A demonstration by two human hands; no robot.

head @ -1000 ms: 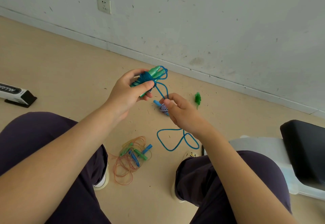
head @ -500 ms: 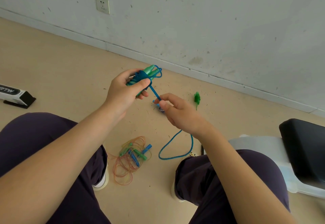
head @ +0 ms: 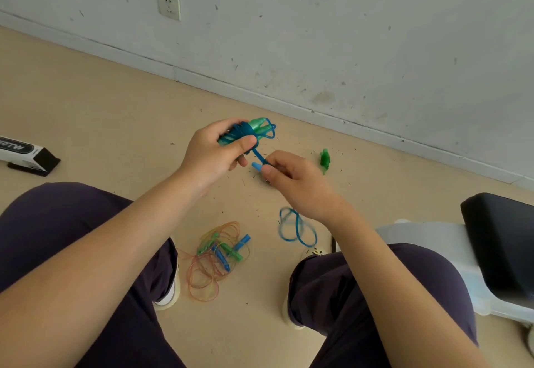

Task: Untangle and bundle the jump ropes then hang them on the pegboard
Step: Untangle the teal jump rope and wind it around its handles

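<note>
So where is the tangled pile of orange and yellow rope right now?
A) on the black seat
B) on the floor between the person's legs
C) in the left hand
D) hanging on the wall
B: the orange and yellow tangle lies on the floor between the knees, untouched by either hand.

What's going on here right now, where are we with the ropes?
A seated person is bundling a blue jump rope. The left hand grips the wound bundle around the green handles, while the right hand pinches the rope next to a light blue piece. A slack loop hangs below the right wrist. A second tangle of orange and yellow ropes lies on the floor between the feet, untouched. No pegboard is in view.
</note>
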